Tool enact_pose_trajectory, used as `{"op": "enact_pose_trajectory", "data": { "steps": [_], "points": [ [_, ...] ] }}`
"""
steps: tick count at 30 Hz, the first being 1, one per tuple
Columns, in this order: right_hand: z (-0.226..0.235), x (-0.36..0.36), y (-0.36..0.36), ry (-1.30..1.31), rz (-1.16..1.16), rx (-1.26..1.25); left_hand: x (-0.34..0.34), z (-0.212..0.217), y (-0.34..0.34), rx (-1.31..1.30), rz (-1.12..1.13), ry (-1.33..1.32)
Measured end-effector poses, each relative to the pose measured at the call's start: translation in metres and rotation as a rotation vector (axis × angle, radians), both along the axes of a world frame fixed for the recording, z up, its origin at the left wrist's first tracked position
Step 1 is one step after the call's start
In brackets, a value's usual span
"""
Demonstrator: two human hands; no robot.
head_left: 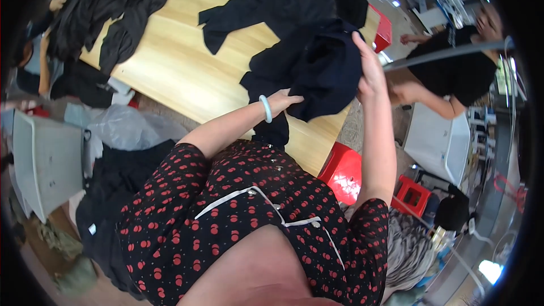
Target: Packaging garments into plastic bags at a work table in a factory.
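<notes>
A dark navy garment [331, 73] is stretched between my two hands over the near right part of the wooden table. My left hand [281, 102], below a pale bangle [265, 109], pinches its near edge. On the right side, my right hand [371, 71] grips the cloth with the thumb pointing up along it; the other fingers are partly hidden. The garment's raised part forms a dark hollow, and its lower part rests on the table. Just beyond it lies another dark garment [272, 0], spread flat with a sleeve toward the left.
The wooden table [187, 62] also bears a heap of black clothes [113, 5] at the far left. Red stools [343, 173] stand close at the right. Grey bins [48, 153] flank both sides. Co-workers are at the left and the right [453, 62].
</notes>
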State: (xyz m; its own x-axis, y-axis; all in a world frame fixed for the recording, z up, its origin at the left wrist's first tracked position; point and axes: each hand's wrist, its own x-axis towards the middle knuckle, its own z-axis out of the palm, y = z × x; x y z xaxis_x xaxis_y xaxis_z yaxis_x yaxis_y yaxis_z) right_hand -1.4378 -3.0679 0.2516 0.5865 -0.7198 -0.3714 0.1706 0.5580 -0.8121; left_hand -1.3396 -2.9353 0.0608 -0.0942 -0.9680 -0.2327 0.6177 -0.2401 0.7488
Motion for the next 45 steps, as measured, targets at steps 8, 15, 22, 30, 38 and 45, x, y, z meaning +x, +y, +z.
{"op": "enact_pose_trajectory", "data": {
  "steps": [8, 15, 22, 30, 38, 45],
  "points": [
    [-0.073, -0.031, -0.014, 0.625, 0.317, -0.890, 0.078, 0.070, 0.045, 0.343, 0.182, 0.555],
    [-0.091, -0.021, 0.030, 1.205, 0.761, -1.041, 0.077, 0.055, 0.094, 0.373, 0.323, 0.668],
    [-0.096, -0.018, 0.023, 1.102, 0.395, -1.354, 0.062, 0.003, 0.127, 0.489, 0.175, 0.399],
    [-0.027, 0.016, 0.022, 0.912, 0.032, -1.595, 0.118, 0.044, 0.121, 0.525, 0.162, -1.289],
    [0.039, 0.066, 0.045, -0.004, 0.063, -0.712, 0.154, 0.215, 0.148, 0.011, 0.855, -0.405],
    [0.020, 0.070, 0.019, -0.320, 0.121, -0.240, 0.079, 0.260, 0.159, -0.191, 1.001, -0.347]
  ]
}}
